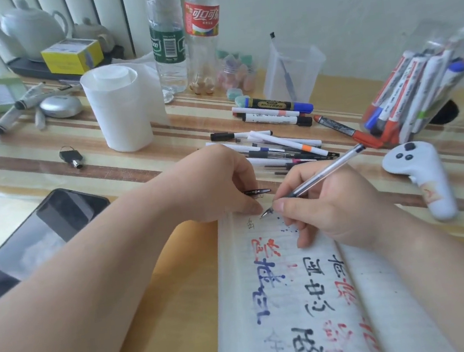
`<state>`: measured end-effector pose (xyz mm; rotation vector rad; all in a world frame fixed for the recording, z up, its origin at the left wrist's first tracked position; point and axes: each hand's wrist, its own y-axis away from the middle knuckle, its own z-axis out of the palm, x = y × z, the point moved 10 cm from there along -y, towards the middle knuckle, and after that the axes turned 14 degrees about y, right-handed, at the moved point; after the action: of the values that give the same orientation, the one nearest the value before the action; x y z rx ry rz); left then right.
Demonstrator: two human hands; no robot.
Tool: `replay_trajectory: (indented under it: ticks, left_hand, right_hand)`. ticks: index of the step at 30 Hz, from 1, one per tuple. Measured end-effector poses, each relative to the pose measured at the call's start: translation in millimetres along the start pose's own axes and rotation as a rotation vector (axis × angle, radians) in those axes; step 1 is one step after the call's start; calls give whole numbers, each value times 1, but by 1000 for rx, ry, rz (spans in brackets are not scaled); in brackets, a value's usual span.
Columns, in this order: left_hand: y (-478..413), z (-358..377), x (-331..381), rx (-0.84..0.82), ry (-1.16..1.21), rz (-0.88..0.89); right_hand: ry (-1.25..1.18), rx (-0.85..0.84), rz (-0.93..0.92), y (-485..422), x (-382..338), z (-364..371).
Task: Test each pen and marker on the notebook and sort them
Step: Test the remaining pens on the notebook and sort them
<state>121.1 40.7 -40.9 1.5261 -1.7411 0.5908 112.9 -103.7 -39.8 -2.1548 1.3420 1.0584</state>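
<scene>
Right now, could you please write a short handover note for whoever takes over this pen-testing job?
Left hand: pinches a dark pen cap and rests at the top edge of the notebook.
Right hand: grips a clear pen, tip on the page.
Done: red, blue and black test marks cover much of the page.
Left: finish this pen, cap it, sort it. Loose pens, three markers and a bag of markers lie beyond the hands; which are tested I cannot tell.

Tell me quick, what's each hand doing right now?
Left hand: holds a black pen cap.
Right hand: grips a clear pen, tip on the notebook.
</scene>
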Motion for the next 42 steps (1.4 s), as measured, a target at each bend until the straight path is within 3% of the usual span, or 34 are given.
replay_trajectory:
  ticks: [42]
  left_hand:
    - [0, -1, -2, 24, -64, -37]
  right_hand:
    - [82, 10, 15, -3, -3, 2]
